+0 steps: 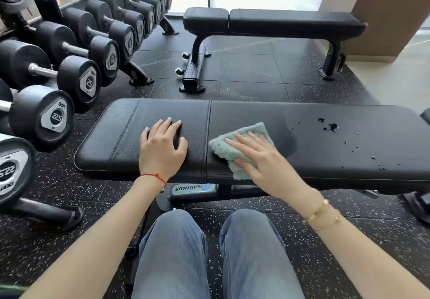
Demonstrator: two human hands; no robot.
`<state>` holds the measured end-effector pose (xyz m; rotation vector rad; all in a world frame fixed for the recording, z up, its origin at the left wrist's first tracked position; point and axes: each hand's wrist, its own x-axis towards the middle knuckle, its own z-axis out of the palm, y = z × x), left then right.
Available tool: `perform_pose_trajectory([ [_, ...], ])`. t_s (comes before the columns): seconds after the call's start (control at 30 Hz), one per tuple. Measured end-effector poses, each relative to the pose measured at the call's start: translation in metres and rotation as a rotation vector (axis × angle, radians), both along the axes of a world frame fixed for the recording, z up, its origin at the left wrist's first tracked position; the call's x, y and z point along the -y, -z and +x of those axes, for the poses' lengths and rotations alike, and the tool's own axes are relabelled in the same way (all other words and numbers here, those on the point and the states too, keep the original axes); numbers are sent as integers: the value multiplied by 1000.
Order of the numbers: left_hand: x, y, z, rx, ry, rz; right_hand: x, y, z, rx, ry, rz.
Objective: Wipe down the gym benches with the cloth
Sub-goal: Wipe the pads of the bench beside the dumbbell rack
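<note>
Black padded vinyl on the near bench (325, 135), seam running across between the two pads, far bench (290, 20) standing well apart by the window. Pale green cloth (235, 152) lying flat on the near pad just right of that seam, pinned under the right hand (258, 156), fingers straight and spread across the terry, pressing rather than clutching. Left hand (162, 149) resting palm-down on the smaller pad left of the seam, fingers loose and slightly fanned, holding nothing. Droplets and small puddles (330, 127) scattered toward the right end, with a dull damp patch just beside the cloth. Best handled, judging from this, with long overlapping strokes toward the wet end, palm kept flat so the whole cloth stays in contact, and a pass along the seam and the front edge where liquid could collect. Worth folding to a dry face once the terry soaks through, so as not to smear. Left hand useful as a brace only. Dumbbell rack (58, 70) close on the left. Far bench probably next.
</note>
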<state>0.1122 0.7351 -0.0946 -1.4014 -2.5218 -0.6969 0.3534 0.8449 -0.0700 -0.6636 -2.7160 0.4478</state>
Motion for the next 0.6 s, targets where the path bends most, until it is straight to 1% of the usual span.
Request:
perform_pose_trajectory([
  [0.1,1,0,0,4,3,-1,-43,2,15,-13,185,-4],
  [0.17,0,-1,2,4,-3,-7,-77,-2,1,26,343,-17],
  [0.23,0,-1,3,8,-12,-12,-86,-3,-25,73,401,-9],
  [0.27,0,-1,4,11,-15,-14,-80,-3,-37,81,376,-3],
  [0.33,-1,-1,4,13,-17,-16,-50,-4,-49,68,243,-2],
  [0.4,-1,-1,3,11,-12,-18,-15,-4,-38,45,100,21],
  [0.47,0,-1,2,8,-10,-23,5,-3,-13,25,15,24],
  [0.53,0,-1,1,7,-6,-23,8,-2,14,4,9,15],
  [0.6,0,0,1,7,-3,-25,-10,-2,32,-15,100,3],
])
